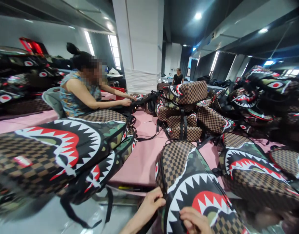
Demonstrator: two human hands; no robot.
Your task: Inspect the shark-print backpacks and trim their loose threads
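A backpack [178,162] with a brown-and-black check and a shark-mouth print lies in front of me, its lower part cut off by the frame edge. My left hand [151,204] is at its left edge, fingers closed in a pinch near the side seam; what they grip is too small to name. My right hand [194,221] rests over the shark-mouth print, its fingers bent and close together; whether anything is between them is hidden.
Similar backpacks lie stacked on the left [90,130], and another [249,162] lies to the right. More are piled on the pink table [144,156] behind. A person [78,87] sits across, handling black straps. Another person [178,78] stands far back.
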